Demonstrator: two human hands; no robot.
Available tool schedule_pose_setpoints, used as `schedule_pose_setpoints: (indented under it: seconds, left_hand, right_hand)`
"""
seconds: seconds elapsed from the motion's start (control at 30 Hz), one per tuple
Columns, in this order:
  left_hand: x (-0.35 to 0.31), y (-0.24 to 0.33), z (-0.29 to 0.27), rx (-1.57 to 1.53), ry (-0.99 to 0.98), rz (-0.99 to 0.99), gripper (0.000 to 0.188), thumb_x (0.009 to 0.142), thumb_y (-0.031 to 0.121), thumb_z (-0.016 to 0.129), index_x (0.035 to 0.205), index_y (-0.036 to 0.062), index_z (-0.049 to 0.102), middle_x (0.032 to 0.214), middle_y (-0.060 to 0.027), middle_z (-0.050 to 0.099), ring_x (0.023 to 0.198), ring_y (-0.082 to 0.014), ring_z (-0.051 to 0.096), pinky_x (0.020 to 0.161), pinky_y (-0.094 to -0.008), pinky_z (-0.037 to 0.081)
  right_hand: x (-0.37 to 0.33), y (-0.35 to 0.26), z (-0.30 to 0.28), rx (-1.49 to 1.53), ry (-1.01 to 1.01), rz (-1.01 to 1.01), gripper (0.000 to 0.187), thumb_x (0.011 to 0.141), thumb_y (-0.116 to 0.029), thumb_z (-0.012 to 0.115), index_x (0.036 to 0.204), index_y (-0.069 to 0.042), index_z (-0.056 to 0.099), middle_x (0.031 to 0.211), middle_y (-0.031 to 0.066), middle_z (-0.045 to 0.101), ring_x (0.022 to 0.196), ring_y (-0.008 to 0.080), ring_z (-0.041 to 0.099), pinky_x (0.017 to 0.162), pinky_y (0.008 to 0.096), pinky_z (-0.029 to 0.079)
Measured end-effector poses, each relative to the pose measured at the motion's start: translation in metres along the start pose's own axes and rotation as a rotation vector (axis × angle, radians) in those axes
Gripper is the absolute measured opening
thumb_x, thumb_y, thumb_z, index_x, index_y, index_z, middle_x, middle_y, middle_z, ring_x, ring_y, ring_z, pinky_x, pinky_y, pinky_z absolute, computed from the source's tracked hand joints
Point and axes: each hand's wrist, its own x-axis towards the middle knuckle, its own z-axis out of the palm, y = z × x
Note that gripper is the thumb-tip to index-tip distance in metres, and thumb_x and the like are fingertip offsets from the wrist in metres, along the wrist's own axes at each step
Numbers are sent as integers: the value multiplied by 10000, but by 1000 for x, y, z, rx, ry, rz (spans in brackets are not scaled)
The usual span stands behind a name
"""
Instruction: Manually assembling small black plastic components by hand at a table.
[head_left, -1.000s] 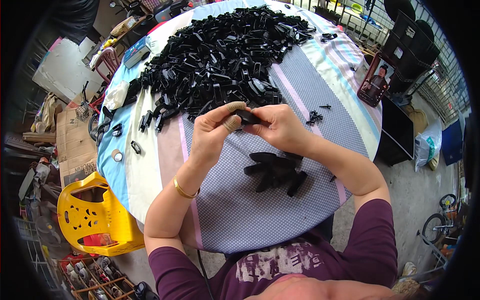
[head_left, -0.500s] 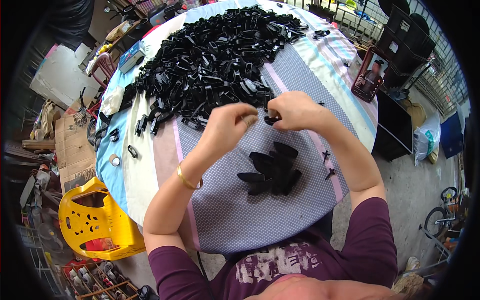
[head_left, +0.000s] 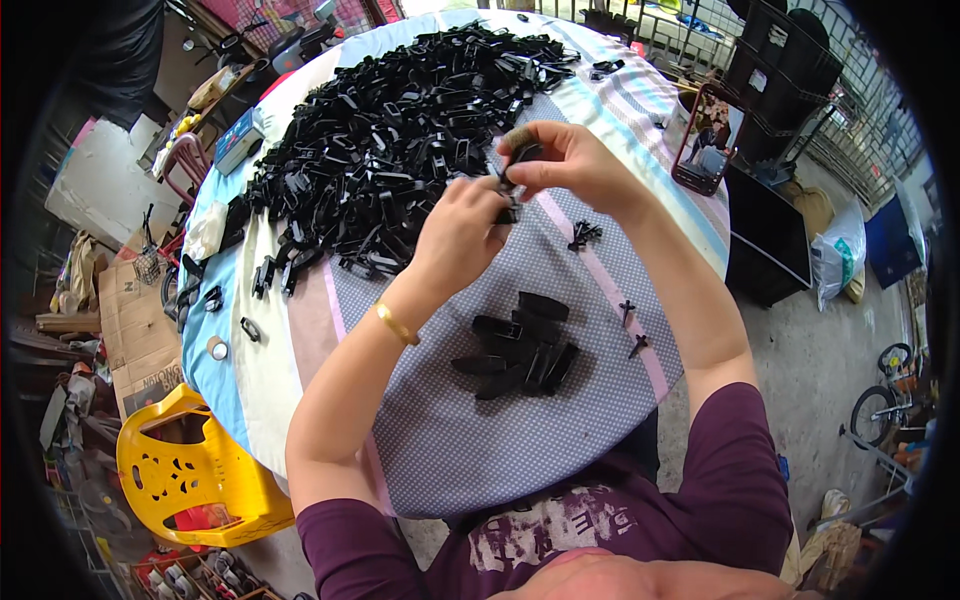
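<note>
Above the table, my right hand [head_left: 572, 168] pinches a small black plastic clip-like piece [head_left: 524, 156] between thumb and fingers. My left hand [head_left: 462, 232], with a gold bangle on its wrist, meets it from the left. Its fingers are curled and slightly blurred, and what they grip is partly hidden. A large heap of similar black plastic pieces [head_left: 385, 140] covers the far left of the table, just beyond my hands. Nearer to me lies a small pile of black pieces [head_left: 515, 350], loosely stacked on the dotted cloth.
Small black cross-shaped bits [head_left: 638, 345] and a little dark cluster [head_left: 585, 236] lie right of the pile. A propped phone [head_left: 706, 140] stands at the right edge. Left are a tape roll [head_left: 218, 348], a blue box [head_left: 238, 140] and a yellow chair [head_left: 200, 465].
Both hands have risen away from me, and my right thumb and fingers now hold the black piece up between them. The whole view has shifted slightly left. The dark cluster has come into sight.
</note>
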Motion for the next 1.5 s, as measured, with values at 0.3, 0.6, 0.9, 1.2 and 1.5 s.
schedule_pose_setpoints:
  seconds: [0.3,0.6,0.9,1.2,1.5]
  left_hand:
    - [-41,2,-41,-1132,39,-797,455,806,20,577,1241,-18,449,882,-56,600,708,-95,560,616,-230,474]
    - [-55,2,-48,-1034,177,-759,334,850,33,587,1174,-33,535,943,-53,624,811,-104,603,723,-222,506]
    - [-54,11,-46,-931,239,-752,346,821,-8,617,1160,-42,558,971,-55,641,843,-80,583,756,-199,485]
    - [-48,19,-47,-1116,321,-715,321,852,8,582,1168,-42,552,964,-64,645,853,-87,581,770,-220,487]
    - [-53,15,-54,-934,229,-580,219,845,6,584,1057,-27,629,931,-59,650,821,-73,576,727,-198,483]
  right_hand:
    - [-12,32,64,-336,63,-150,267,773,-94,697,1009,11,631,884,69,642,794,108,606,681,231,511]
    - [-13,26,72,-372,69,-165,251,783,-109,690,986,27,634,850,53,621,745,87,596,639,206,496]
    - [-16,29,78,-506,152,-228,223,751,-96,719,923,28,648,805,45,608,666,74,583,557,198,490]
    - [-17,35,85,-584,222,-152,308,758,-132,716,1024,-18,612,850,74,620,727,136,610,576,242,511]
    - [-18,41,83,-616,-73,-110,263,769,-215,697,879,16,635,756,127,643,659,219,617,614,307,492]
